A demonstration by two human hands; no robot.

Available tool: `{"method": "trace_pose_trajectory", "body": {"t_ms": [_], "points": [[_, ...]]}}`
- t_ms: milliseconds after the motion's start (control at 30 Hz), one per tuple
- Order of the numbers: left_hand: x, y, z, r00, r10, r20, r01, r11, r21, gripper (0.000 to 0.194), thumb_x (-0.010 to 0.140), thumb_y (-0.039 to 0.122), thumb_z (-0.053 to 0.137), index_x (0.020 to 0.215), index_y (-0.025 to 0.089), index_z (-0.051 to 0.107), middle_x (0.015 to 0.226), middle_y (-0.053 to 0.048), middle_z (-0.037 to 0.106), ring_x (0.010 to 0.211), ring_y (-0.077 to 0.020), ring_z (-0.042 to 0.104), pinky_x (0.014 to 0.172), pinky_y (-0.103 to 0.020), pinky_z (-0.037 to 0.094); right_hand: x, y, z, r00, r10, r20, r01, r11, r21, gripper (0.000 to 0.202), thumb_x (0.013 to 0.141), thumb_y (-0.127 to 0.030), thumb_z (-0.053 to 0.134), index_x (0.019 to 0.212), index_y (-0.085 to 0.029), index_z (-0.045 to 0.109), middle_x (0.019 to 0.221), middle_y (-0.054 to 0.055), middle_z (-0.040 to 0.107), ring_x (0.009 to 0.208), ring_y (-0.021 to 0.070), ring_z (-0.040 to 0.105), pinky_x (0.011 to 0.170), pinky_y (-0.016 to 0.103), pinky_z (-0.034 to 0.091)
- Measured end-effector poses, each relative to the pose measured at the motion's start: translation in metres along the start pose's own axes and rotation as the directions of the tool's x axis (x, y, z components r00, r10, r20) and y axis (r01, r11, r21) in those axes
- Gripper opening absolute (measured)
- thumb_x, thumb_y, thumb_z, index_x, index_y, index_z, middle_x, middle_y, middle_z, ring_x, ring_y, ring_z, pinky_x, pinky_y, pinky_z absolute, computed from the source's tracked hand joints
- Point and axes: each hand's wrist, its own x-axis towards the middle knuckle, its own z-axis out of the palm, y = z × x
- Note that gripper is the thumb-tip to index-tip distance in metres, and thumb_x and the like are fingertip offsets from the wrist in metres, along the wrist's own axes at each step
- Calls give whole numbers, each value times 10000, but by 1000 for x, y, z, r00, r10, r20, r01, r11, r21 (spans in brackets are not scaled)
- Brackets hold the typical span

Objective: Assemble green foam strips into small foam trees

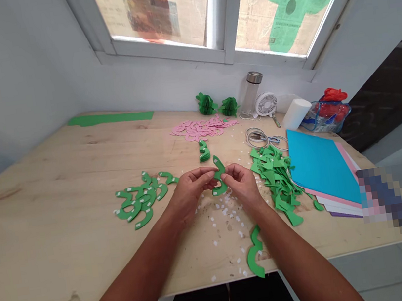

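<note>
Green paper cutout (218, 176): front edge of our table (63, 209) at six o'clock, widest room toward nine, green scraps (273, 172) crowding three. Cutout sits at our left hand's (190, 188) three o'clock, our right hand's (242, 184) nine; both pinch it.

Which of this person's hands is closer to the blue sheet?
Right. The right hand is to the left of the blue sheet, with green scraps between them; the left hand is farther left, across the green piece both hold.
</note>
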Motion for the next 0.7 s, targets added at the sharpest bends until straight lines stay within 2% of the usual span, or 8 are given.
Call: {"method": "trace_pose_trajectory", "body": {"t_ms": [167, 400, 533, 600, 700], "points": [[0, -2, 0, 1000, 7, -9, -7, 999, 51, 177, 638, 311, 765, 694, 155, 703, 667, -24, 660, 632, -137, 592, 673, -280, 473, 0, 0, 1, 1000, 15, 3, -15, 1000, 0, 131, 696, -299, 629, 677, -179, 579, 611, -35, 553, 550, 111, 499, 545, 236, 411], [0, -1, 0, 995, 10, -102, -15, 999, -49, 228, 569, 308, 815, 683, 147, 703, 652, -20, 651, 629, -133, 583, 664, -277, 467, -1, 0, 2, 1000, -17, 21, 18, 999, -41, 143, 728, -296, 619, 808, -177, 611, 746, 10, 634, 644, 139, 571, 605, 258, 458], [1, -1, 0, 989, 25, -148, -36, 997, -71, 255, 556, 317, 825, 695, 142, 701, 651, -20, 654, 636, -138, 597, 684, -279, 471, -5, -6, 2, 981, -184, -57, 164, 953, -254, 150, 753, -261, 606, 882, -184, 605, 806, 26, 652, 720, 159, 590, 663, 284, 468], [1, -1, 0, 985, 36, -168, -49, 996, -75, 264, 550, 322, 828, 692, 141, 699, 643, -20, 655, 631, -144, 604, 691, -286, 475, -8, -10, 2, 944, -320, -78, 264, 876, -403, 133, 761, -231, 606, 887, -189, 603, 838, 39, 649, 764, 173, 578, 703, 306, 463], [1, -1, 2, 982, 35, -185, -52, 994, -91, 277, 532, 322, 835, 683, 137, 694, 645, -29, 666, 636, -159, 616, 715, -310, 486, -11, -14, 3, 877, -481, -26, 400, 758, -516, 78, 786, -182, 586, 863, -193, 592, 834, 48, 635, 798, 185, 566, 742, 328, 459]]}}
